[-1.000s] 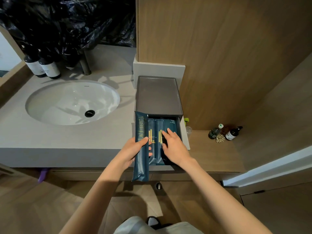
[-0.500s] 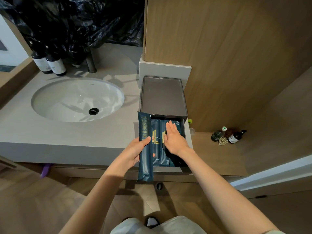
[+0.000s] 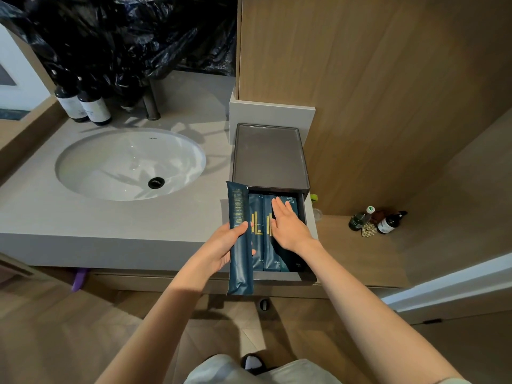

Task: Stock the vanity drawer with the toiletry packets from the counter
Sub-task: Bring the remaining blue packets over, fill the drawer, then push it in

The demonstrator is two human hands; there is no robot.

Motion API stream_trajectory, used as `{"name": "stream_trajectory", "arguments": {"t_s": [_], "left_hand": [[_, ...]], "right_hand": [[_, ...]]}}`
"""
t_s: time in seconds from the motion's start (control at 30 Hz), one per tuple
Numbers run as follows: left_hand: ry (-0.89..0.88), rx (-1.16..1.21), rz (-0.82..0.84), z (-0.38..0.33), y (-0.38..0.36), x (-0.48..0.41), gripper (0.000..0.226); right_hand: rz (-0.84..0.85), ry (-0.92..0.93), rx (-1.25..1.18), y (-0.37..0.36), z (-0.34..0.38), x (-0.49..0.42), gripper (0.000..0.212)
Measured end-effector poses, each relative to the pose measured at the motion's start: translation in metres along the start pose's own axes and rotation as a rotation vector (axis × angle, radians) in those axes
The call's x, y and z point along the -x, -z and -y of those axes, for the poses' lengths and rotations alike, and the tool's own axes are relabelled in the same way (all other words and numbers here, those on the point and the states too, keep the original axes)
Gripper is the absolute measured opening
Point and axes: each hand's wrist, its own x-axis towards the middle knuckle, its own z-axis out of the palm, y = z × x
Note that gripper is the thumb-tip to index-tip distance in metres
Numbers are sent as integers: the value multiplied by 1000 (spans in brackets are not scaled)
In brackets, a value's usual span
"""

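Note:
A grey drawer box (image 3: 270,156) stands on the counter's right end, its drawer (image 3: 279,276) pulled out toward me. Several dark blue toiletry packets with gold print (image 3: 257,245) lie side by side inside it. My left hand (image 3: 221,250) grips one more long dark blue packet (image 3: 239,236), held upright on its edge along the drawer's left side. My right hand (image 3: 288,227) lies flat, fingers together, pressing on the packets in the drawer's right half.
A white oval sink (image 3: 130,162) sits in the grey counter (image 3: 110,220) to the left. Two dark pump bottles (image 3: 86,106) and a tap (image 3: 151,106) stand behind it under black plastic sheeting. Small bottles (image 3: 376,220) rest on a lower wooden shelf at right.
My right hand slid farther into the drawer and flattened on the packets. The left hand keeps the upright packet at the drawer's left side. The view shifted slightly.

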Motion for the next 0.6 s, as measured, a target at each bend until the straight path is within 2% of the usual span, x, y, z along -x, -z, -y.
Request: {"name": "stream_trajectory", "arguments": {"t_s": [0.2,0.3,0.37,0.43,0.53,0.6], "left_hand": [[-2,-21,-6,0,-1,1,34],[-6,-44,-4,-2,-2,3,32],[-24,-80,-13,-3,-1,5,31],[-84,-143,-19,-4,2,8,33],[-224,-264,-7,-10,5,19,36],[-326,-331,1,-17,5,30,34]], "right_hand": [[3,-51,124,0,1,0,60],[28,-56,110,4,1,1,61],[0,-50,6,9,1,4,60],[-101,-11,-143,16,5,12,55],[-270,57,-360,33,15,33,44],[-317,55,-553,46,23,49,37]]}}
